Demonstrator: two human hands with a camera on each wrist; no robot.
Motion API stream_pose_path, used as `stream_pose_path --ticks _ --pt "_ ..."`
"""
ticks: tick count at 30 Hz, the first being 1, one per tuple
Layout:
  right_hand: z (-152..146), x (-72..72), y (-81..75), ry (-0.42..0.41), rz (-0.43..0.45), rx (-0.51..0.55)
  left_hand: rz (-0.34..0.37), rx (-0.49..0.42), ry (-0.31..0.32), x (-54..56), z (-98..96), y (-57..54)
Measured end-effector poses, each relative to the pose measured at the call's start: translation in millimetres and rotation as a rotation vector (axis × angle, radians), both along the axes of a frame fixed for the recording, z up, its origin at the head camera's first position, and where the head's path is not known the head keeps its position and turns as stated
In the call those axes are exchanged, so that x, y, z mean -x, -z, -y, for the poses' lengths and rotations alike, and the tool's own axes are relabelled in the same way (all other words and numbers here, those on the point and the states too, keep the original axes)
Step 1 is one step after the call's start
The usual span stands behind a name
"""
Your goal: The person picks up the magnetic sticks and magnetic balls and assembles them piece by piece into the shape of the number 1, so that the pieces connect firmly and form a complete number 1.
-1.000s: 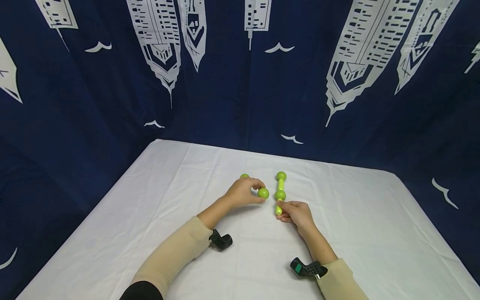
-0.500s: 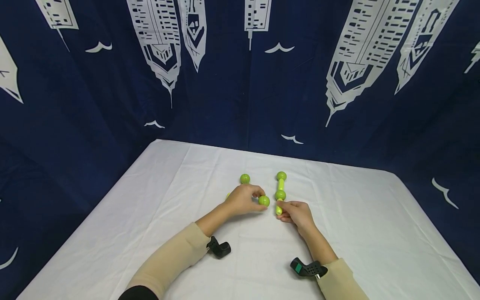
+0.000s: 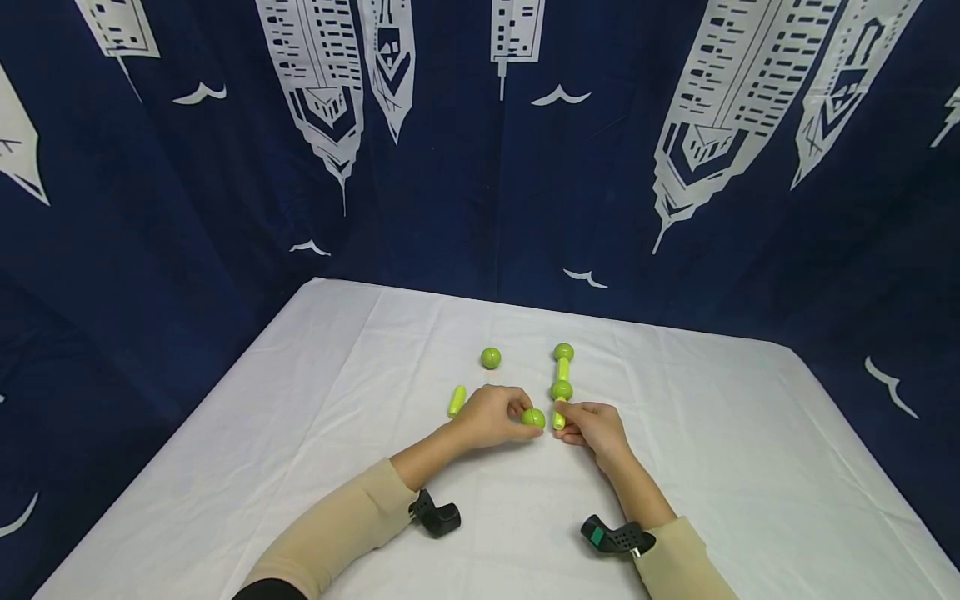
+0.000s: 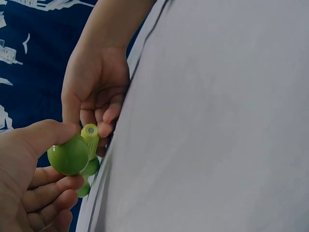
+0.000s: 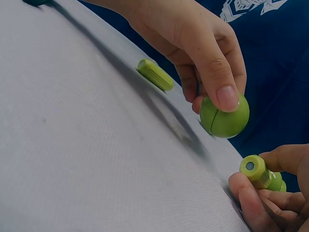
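Observation:
My left hand pinches a shiny green ball between thumb and fingers; a thin seam shows on it in the right wrist view. Just to its right, my right hand pinches the near lime-green rod of a straight chain. Beyond that rod, the chain runs through a ball, another rod and a far ball. A grey round spot marks the rod's free end, which faces the held ball. A small gap separates the two in the right wrist view.
A loose green ball and a loose ribbed lime-green rod lie left of the chain, beyond the left hand. White cloth covers the table. A dark blue curtain with white building prints hangs behind it.
The left hand has brought its ball nearer to me and slightly right, to beside the chain's near end. The loose ball and rod behind it have come into full view. The right hand stays put.

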State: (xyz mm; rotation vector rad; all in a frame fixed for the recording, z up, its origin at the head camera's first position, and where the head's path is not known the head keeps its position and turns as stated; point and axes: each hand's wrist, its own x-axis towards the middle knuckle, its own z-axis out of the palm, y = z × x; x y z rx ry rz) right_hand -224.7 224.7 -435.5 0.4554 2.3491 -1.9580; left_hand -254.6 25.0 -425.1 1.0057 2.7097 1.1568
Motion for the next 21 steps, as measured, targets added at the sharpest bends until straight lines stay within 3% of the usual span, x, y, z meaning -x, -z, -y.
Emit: stream_pose_path --ticks 10,17,21 --pt "-1.6 -0.1 0.2 -0.011 -0.007 0.040 0.050 -0.078 0.038 -12.7 -6.9 7.5" --pt "-1.6 -0.3 -0.2 -0.005 -0.015 0.038 0.107 -0.149 0.028 -20.6 -13.9 11.1" --pt "-1.8 -0.2 0.1 -0.003 -0.016 0.034 0.103 -0.178 0.009 -24.2 -18.5 13.7"
